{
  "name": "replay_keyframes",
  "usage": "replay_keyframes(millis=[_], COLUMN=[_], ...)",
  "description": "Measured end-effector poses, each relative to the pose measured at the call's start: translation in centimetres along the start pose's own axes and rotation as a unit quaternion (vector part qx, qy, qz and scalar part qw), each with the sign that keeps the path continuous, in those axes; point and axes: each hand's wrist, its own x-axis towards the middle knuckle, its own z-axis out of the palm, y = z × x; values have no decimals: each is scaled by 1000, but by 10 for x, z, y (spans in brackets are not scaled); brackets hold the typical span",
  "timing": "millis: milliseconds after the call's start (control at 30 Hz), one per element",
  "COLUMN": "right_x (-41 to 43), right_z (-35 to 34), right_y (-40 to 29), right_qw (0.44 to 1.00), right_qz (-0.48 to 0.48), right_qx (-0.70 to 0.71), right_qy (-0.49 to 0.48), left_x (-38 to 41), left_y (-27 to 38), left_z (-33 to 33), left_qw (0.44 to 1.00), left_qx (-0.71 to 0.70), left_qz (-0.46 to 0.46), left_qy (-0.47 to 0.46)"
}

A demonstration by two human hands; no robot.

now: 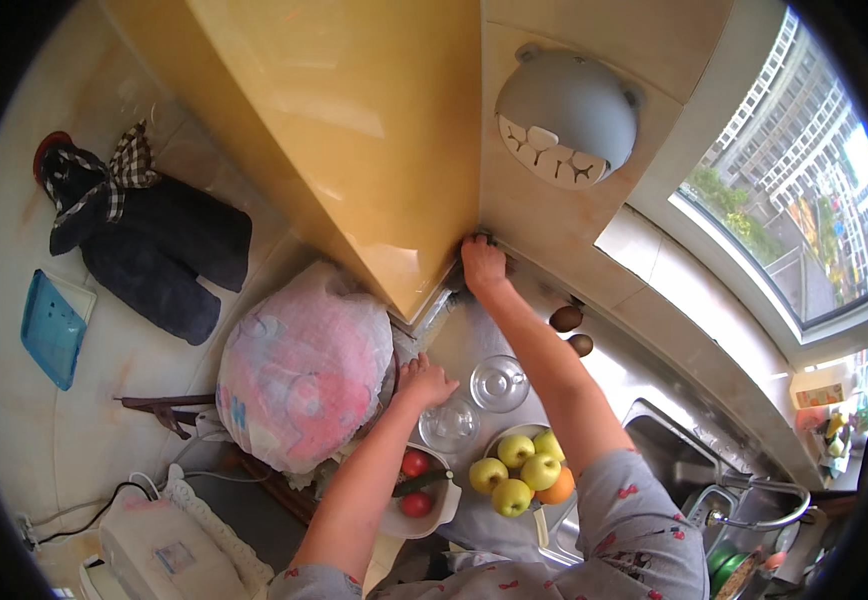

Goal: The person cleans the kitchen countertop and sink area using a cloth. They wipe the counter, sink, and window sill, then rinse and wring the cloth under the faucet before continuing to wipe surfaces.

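My right hand reaches into the far corner of the metal counter, where the yellow cabinet panel meets the tiled wall. Its fingers are bent over something dark that I cannot make out. Beside the pink plastic-wrapped bundle, my left hand rests with fingers spread near the counter's left edge. Two clear glass vessels stand just right of and below it. Two brown round items lie right of my right forearm.
Nearer me are a bowl of green apples with an orange, and a white dish with tomatoes and a cucumber. A sink with a faucet is at right. A grey bear-shaped holder and dark towel hang on the walls.
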Motion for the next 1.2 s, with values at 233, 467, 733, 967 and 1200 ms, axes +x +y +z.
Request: replay_keyframes(millis=[233, 467, 733, 967, 1200], right_x=[6, -42, -39, -5, -93], right_z=[19, 0, -98, -43, -8], right_y=[50, 93, 87, 47, -77], right_qw=[969, 990, 990, 979, 965], right_qz=[-130, -18, 88, 6, -27], right_qx=[-143, -137, 16, 189, 200], right_qy=[154, 24, -112, 71, -167], left_x=[2, 4, 7, 13, 7], left_y=[-5, -14, -10, -8, -12], left_z=[6, 7, 13, 20, 9], left_qw=[1000, 1000, 999, 999, 998], left_qx=[3, -15, -4, 12, 47], left_qz=[9, -2, 9, 5, 5], left_qy=[8, 4, 32, 50, -46])
